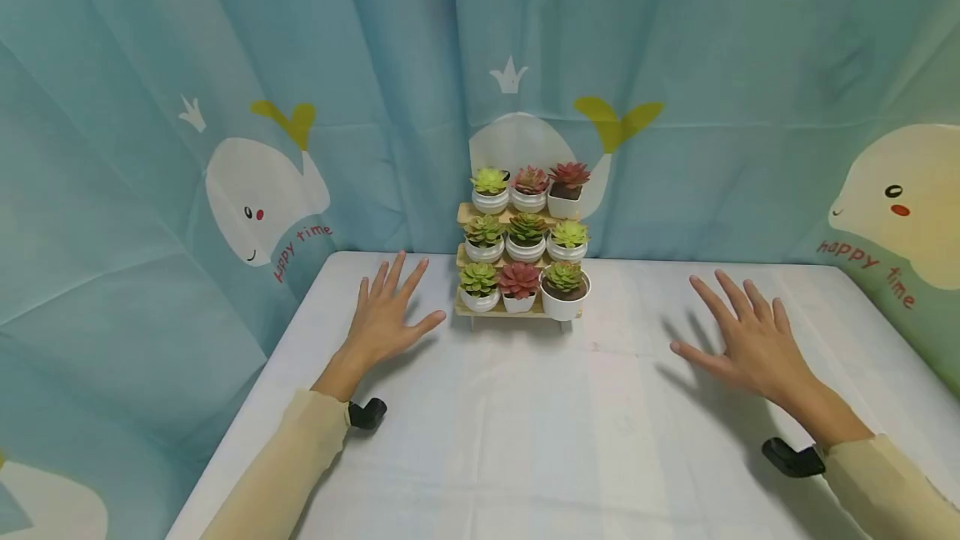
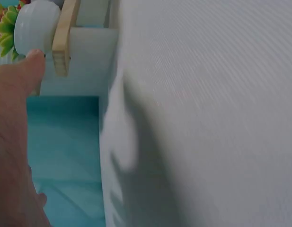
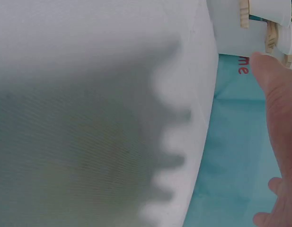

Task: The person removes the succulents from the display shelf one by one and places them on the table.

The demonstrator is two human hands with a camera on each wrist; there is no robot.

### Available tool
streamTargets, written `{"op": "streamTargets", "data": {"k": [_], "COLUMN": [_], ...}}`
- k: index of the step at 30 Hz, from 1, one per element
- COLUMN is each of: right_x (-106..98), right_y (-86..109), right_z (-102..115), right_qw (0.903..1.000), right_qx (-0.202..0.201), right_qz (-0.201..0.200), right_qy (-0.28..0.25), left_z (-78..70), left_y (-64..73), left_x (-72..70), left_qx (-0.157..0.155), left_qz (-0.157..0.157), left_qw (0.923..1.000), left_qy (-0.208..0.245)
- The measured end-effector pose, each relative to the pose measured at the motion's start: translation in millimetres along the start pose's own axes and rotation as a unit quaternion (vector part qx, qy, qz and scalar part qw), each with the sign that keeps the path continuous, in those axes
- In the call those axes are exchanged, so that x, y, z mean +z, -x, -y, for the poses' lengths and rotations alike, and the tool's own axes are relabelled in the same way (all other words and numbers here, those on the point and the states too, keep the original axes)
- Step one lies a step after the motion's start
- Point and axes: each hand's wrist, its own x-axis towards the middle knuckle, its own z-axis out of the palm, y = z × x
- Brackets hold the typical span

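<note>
A three-tier wooden stand (image 1: 517,314) near the table's back edge bears rows of small potted succulents, green and red, in white pots. At its lower right sits a larger white pot (image 1: 564,305) with a green succulent. My left hand (image 1: 386,319) hovers over the table left of the stand, fingers spread and holding nothing; its thumb points toward the stand. Farther off on the right, my right hand (image 1: 753,348) is also spread over the cloth, casting a shadow, with nothing in it. In the left wrist view, the thumb overlaps a white pot (image 2: 36,26) on the stand.
A white cloth covers the table (image 1: 555,440). Behind it and along both sides hangs a blue curtain (image 1: 390,90) printed with whales. Each wrist wears a black camera mount, one on the left (image 1: 367,414) and one on the right (image 1: 793,458).
</note>
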Motion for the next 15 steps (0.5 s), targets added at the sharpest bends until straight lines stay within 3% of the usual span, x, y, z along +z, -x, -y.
{"op": "streamTargets", "data": {"k": [7,11,15], "right_x": [-1,0,1], "right_y": [-10.1,-15.9,-19.6], "right_z": [-2,1,6], "right_qw": [0.9970,0.9936,0.9930], "right_qx": [-0.057,-0.087,-0.093], "right_qz": [-0.045,-0.056,-0.043], "right_qy": [-0.029,-0.045,-0.060], "left_z": [-14.9,-25.1,-33.1], "left_y": [-14.6,-23.2,-28.8], "left_x": [2.2,3.1,1.3], "left_qx": [0.055,0.070,0.072], "left_qz": [-0.007,-0.004,0.006], "left_qw": [0.9929,0.9800,0.9614], "left_qy": [0.106,0.186,0.266]}}
